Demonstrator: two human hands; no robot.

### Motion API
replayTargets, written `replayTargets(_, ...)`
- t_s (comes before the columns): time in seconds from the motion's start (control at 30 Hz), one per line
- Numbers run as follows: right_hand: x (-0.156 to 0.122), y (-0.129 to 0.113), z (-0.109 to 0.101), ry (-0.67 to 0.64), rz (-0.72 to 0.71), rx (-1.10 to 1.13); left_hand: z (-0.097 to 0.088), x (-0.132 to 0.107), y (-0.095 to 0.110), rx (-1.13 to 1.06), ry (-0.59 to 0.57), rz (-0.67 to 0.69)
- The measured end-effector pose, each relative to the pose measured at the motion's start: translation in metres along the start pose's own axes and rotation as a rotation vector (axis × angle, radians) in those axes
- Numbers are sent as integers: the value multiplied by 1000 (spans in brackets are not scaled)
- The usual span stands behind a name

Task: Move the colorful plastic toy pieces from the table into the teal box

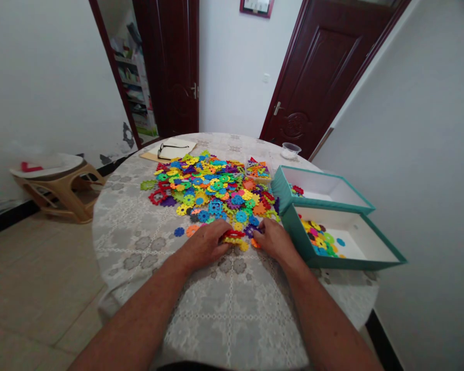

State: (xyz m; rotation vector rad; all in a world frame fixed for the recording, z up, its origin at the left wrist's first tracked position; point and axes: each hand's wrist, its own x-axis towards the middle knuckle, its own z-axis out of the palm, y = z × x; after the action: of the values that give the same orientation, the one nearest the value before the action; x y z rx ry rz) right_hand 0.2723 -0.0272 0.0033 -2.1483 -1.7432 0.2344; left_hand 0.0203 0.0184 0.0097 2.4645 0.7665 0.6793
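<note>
A heap of colourful plastic interlocking pieces (216, 185), many of them notched discs, covers the middle of the table. At its near edge, my left hand (206, 242) is closed on a red interlocking piece (235, 234). Just beneath that lies a yellow piece (243, 246); whether the hand also grips it, I cannot tell. My right hand (275, 239) pinches the edge of a purple piece (251, 230), with an orange piece (255, 243) close by its fingertips. A blue disc (179, 232) and an orange disc (192, 230) lie left of my left hand.
Two teal boxes (371, 264) with white insides stand at the right, each holding some pieces. Behind the heap is a clear container of pieces (258, 169). Glasses (172, 148) rest on paper at the far left; a clear bowl (291, 149) stands far right.
</note>
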Motion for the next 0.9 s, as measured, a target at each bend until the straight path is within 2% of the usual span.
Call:
replayTargets(0.17,1,0,3,20,-40,97,0,0,1,25,-12,-3)
replayTargets(0.43,-2,-3,0,-23,-7,7,-1,1,3,19,-23,-8)
replayTargets(0.5,-1,-3,0,-7,-35,14,-2,1,4,14,-27,-10)
replayTargets(0.67,0,-9,-1,130,-179,97,-4,1,5,-9,-33,-11)
replayTargets(0.77,-3,-13,-1,124,-240,148,-2,1,3,-2,-23,-7)
replayTargets(0.9,-7,-12,0,82,-200,47,0,0,0,23,-10,1)
